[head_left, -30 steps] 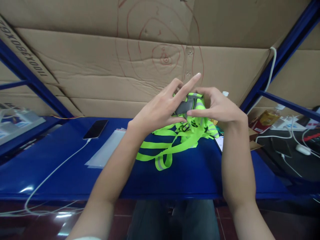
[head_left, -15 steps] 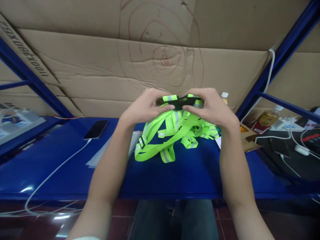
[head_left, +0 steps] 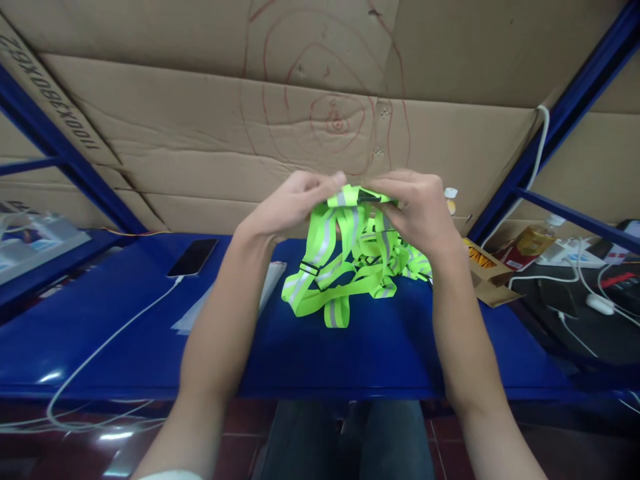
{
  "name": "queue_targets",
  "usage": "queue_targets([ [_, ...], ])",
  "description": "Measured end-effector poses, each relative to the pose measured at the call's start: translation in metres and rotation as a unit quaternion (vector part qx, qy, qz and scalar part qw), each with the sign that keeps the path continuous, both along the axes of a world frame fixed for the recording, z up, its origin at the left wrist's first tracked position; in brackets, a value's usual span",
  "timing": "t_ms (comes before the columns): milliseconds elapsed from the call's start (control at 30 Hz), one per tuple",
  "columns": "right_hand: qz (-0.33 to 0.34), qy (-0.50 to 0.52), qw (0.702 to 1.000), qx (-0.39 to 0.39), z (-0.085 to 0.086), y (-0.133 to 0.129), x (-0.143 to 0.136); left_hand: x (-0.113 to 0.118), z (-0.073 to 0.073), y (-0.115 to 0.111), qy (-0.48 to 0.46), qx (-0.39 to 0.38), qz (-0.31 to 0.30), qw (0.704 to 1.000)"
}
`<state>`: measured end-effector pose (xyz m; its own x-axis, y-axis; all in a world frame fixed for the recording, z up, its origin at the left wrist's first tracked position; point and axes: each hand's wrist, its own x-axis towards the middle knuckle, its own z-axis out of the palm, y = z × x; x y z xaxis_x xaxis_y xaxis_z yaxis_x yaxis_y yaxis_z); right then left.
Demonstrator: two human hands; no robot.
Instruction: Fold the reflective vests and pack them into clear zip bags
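Note:
A neon-yellow reflective strap (head_left: 325,237) with grey stripes hangs between my hands, its lower loops over the blue tabletop. My left hand (head_left: 306,195) is closed on the upper part of the strap, the thumb stretched along its top. My right hand (head_left: 417,203) pinches the strap on the other side, by a black buckle (head_left: 370,197) partly covered by webbing. A black slider (head_left: 309,268) sits on the hanging left loop. Behind, more tangled yellow webbing (head_left: 413,261) lies in a heap, partly hidden by my right hand and forearm.
A phone (head_left: 193,258) on a white cable lies at the left, near some papers (head_left: 270,287) under my left forearm. To the right are an open cardboard box (head_left: 493,273), a bottle of yellow liquid (head_left: 533,240) and a power strip (head_left: 575,250). Blue posts and a cardboard wall (head_left: 175,120) stand behind.
The black buckle has turned and is now mostly covered by yellow webbing. My left hand has shifted its grip off the buckle onto the strap, and the hanging loops have swung right.

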<state>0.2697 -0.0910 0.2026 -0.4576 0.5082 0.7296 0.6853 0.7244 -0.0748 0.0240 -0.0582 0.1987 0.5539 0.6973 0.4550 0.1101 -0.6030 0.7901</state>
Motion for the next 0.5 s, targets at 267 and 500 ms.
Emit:
queue_targets([
  [267, 0.107, 0.013, 0.991, -0.08, 0.005, -0.005, 0.011, -0.011, 0.0, 0.011, -0.001, 0.082, 0.034, 0.996],
  [500, 0.07, 0.004, 0.991, -0.114, 0.004, 0.001, 0.015, -0.003, -0.001, 0.012, 0.032, 0.193, 0.009, 0.981],
])
